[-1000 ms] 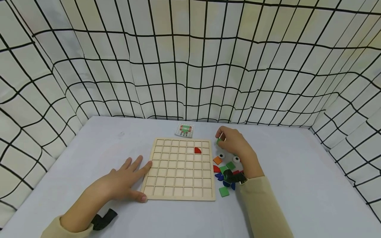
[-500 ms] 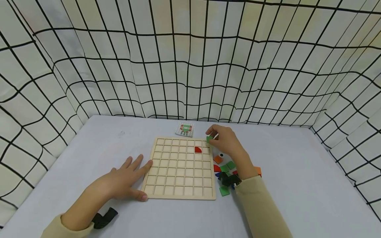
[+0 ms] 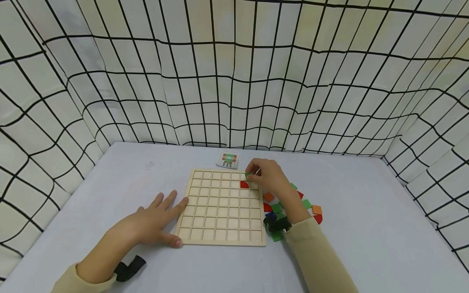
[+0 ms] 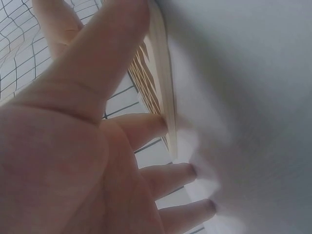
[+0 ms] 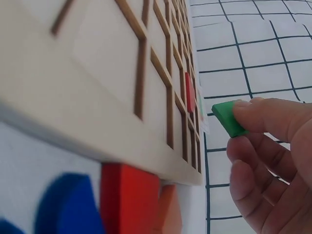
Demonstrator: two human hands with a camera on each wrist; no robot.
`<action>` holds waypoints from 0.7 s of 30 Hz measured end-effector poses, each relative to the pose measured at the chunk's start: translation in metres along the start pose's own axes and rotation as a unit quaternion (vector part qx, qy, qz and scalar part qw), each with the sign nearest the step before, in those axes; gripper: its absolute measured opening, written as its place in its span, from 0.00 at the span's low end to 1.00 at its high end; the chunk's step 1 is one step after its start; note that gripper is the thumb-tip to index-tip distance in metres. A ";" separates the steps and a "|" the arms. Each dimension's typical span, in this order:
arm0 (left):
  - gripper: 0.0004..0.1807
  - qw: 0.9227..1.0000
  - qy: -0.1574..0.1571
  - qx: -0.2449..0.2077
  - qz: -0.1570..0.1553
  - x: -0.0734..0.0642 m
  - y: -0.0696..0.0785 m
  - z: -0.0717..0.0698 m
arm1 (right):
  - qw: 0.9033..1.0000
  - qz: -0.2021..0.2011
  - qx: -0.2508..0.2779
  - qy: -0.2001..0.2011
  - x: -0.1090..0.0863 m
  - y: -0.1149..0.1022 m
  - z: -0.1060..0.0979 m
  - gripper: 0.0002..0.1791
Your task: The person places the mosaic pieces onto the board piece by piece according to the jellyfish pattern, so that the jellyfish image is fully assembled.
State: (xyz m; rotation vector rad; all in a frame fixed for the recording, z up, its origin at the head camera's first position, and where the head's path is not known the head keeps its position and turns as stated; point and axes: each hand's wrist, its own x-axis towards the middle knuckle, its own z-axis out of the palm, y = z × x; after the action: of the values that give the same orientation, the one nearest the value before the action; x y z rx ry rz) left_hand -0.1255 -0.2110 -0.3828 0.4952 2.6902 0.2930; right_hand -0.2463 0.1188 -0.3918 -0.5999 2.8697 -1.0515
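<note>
A wooden grid board (image 3: 209,211) lies flat on the white table. My left hand (image 3: 152,221) is spread along its left side, with the thumb at the near corner and the index finger at the edge. In the left wrist view the thumb and index finger reach the board's side (image 4: 168,92). My right hand (image 3: 269,177) pinches a green square tile (image 5: 228,118) between thumb and fingers over the board's far right part. One red quarter-circle tile (image 3: 244,184) sits in a cell just nearer than the green one.
Loose red, green, orange and blue tiles lie right of the board, partly under my right wrist; an orange tile (image 3: 316,209) is at the outer side. A small pattern card (image 3: 228,159) lies behind the board. Black-lined white netting or cloth (image 3: 234,81) encloses the table.
My right hand has carried the green tile leftward from beside the board to over its far right cells. My left hand has stayed at the board's left edge.
</note>
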 end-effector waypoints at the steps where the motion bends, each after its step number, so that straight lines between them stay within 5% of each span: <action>1: 0.62 1.000 0.000 0.000 0.000 0.000 0.000 0.000 | 1.000 0.000 0.002 -0.002 0.000 0.000 0.001 0.03; 21: 0.61 1.000 -0.003 -0.006 -0.002 0.001 -0.003 0.000 | 0.999 -0.002 0.008 -0.039 0.000 -0.010 0.011 0.06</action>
State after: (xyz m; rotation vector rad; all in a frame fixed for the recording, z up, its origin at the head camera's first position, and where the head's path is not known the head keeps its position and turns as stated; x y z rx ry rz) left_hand -0.1272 -0.2134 -0.3836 0.4856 2.6822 0.3061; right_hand -0.2411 0.1052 -0.3939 -0.6310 2.7926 -1.0262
